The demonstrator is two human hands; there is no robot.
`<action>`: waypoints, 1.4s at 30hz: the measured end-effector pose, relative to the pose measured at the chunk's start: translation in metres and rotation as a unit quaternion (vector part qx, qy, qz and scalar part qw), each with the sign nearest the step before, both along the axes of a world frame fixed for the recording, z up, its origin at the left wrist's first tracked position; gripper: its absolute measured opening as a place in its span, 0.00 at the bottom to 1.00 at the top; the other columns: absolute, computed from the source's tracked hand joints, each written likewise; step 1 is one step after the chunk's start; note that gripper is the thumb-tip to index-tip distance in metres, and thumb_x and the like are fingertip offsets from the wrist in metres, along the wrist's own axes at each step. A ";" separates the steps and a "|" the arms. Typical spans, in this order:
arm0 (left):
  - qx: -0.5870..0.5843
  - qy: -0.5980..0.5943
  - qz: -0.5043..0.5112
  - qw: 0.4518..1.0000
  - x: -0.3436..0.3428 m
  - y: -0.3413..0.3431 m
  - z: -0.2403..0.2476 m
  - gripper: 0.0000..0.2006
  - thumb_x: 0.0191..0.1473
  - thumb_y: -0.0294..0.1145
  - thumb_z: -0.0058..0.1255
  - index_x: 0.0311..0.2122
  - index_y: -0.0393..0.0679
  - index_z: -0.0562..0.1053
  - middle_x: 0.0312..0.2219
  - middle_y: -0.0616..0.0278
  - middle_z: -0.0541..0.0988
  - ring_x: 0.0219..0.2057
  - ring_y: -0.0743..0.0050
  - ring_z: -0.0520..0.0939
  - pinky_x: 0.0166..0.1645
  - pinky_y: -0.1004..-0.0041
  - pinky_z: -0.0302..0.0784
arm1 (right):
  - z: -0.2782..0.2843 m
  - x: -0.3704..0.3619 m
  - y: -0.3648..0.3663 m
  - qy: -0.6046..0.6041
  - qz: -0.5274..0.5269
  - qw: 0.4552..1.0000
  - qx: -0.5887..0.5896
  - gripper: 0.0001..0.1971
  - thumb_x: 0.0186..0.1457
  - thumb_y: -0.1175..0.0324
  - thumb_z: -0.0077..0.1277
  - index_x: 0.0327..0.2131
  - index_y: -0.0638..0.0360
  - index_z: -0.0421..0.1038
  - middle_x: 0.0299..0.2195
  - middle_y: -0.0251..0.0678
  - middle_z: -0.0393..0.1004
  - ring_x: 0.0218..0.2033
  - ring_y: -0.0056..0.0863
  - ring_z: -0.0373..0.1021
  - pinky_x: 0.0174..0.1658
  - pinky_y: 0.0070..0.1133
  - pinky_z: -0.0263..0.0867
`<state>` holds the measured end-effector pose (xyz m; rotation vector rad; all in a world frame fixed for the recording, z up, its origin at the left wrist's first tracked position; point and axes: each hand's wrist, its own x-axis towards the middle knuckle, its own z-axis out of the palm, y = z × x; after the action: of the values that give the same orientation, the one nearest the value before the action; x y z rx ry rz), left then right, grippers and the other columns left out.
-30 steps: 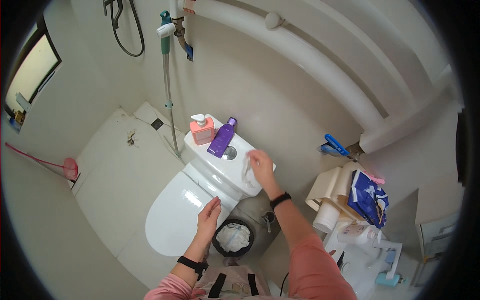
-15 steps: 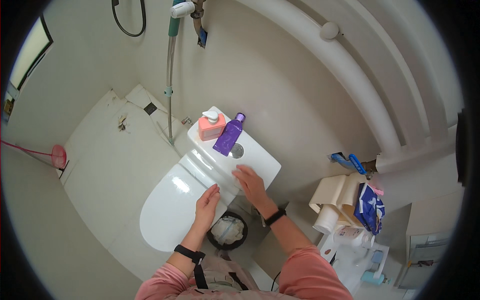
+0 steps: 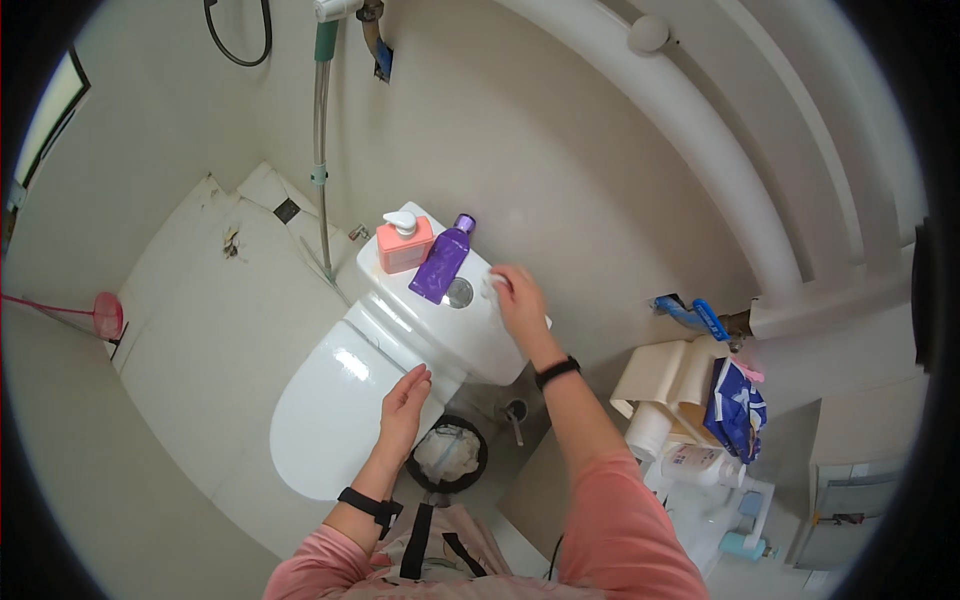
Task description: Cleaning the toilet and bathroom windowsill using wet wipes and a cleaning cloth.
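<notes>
Pinching a small white piece [image 3: 493, 285] between thumb and fingertips of the right hand [image 3: 522, 305], over the toilet tank [image 3: 485, 345]; looks like tissue, too small to be sure. Cannot tell whether pressing it on the tank top. Seeing a round silver flush button [image 3: 459, 293] just left of that hand, then a slanted purple bottle [image 3: 438, 266], then an upright salmon pump bottle [image 3: 404, 252] farther left. Holding the left hand [image 3: 403, 405] nearer the body, left of the right one, loosely cupped with fingers side by side, at the edge of the closed toilet lid [image 3: 325, 430]; can't confirm contact. Spotting a black bin [image 3: 482, 466] with white waste just right of and below the left hand. Seeing a beige holder [image 3: 650, 376] and a blue packet [image 3: 738, 412] well right of the right hand.
</notes>
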<state>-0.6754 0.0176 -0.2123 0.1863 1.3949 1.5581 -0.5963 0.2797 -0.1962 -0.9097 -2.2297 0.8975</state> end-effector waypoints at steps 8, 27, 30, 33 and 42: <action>-0.036 -0.127 -0.058 0.990 0.005 0.013 -0.004 0.29 0.62 0.45 0.45 0.65 0.46 0.58 0.63 0.57 0.62 0.61 0.66 0.64 0.61 0.63 0.61 | -0.039 0.072 -0.083 -0.051 0.156 0.986 -0.001 0.09 0.51 0.79 0.50 0.37 0.60 0.72 0.36 0.43 0.72 0.40 0.45 0.70 0.46 0.33 0.67; -0.041 -0.228 -0.074 0.970 0.029 0.024 -0.026 0.34 0.60 0.49 0.47 0.66 0.46 0.54 0.64 0.53 0.59 0.62 0.60 0.63 0.60 0.57 0.61 | -0.015 0.097 -0.033 -0.028 -0.134 0.988 -0.065 0.08 0.52 0.79 0.48 0.36 0.57 0.72 0.36 0.42 0.70 0.39 0.43 0.69 0.43 0.33 0.67; -0.033 -0.237 -0.084 0.967 0.038 0.021 -0.025 0.34 0.60 0.50 0.47 0.67 0.46 0.54 0.64 0.53 0.59 0.62 0.60 0.63 0.60 0.56 0.61 | -0.054 0.108 -0.086 -0.073 0.007 0.997 0.024 0.05 0.56 0.73 0.50 0.36 0.59 0.72 0.36 0.42 0.71 0.39 0.45 0.69 0.43 0.35 0.67; -0.063 -0.237 -0.071 0.967 0.031 0.019 -0.024 0.34 0.60 0.49 0.47 0.67 0.46 0.54 0.63 0.52 0.59 0.62 0.59 0.63 0.60 0.57 0.62 | -0.059 0.104 -0.132 -0.041 0.109 0.993 0.031 0.06 0.57 0.69 0.50 0.35 0.60 0.72 0.37 0.42 0.71 0.40 0.46 0.68 0.45 0.36 0.66; -0.038 -0.227 -0.061 0.971 0.026 0.011 -0.015 0.33 0.61 0.48 0.45 0.66 0.44 0.55 0.63 0.51 0.60 0.61 0.59 0.64 0.59 0.59 0.63 | -0.046 0.091 -0.053 -0.047 -0.113 0.991 0.061 0.03 0.56 0.73 0.49 0.33 0.60 0.69 0.35 0.44 0.70 0.39 0.44 0.68 0.42 0.35 0.65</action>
<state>-0.6497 0.0285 -0.2269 -0.1253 1.0572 1.3367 -0.5050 0.2263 -0.2420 -1.1397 -2.1767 0.6193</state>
